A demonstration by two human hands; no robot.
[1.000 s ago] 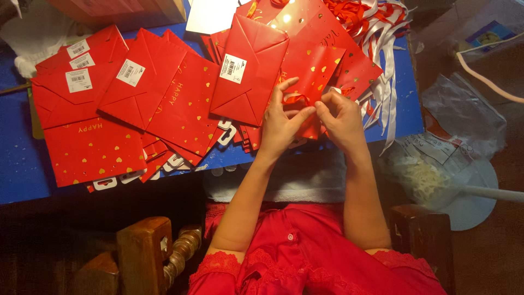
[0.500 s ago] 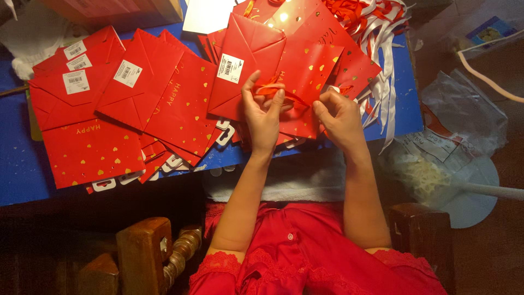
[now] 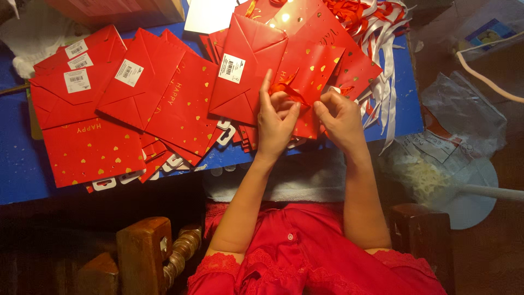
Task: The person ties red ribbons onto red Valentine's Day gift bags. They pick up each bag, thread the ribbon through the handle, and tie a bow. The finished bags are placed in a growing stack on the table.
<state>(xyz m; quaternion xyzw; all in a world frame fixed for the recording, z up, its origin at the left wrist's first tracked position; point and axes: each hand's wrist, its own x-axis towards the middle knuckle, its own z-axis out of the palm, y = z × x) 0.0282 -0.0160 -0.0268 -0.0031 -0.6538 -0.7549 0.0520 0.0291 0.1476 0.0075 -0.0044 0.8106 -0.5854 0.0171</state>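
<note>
My left hand and my right hand meet over a flat red paper gift bag dotted with gold hearts. Both pinch a thin red ribbon that runs across the bag's top edge. The left index finger points straight up. Beneath this bag lies another folded red bag bearing a white barcode sticker.
Several flat red bags fan out over the left of the blue table. A heap of red and white ribbons lies at the back right. A clear plastic bag and a wooden piece sit below table level.
Both hands have shifted slightly left and up along the bag. The ribbon has been pulled further between the fingers, and the left index finger now sticks up.
</note>
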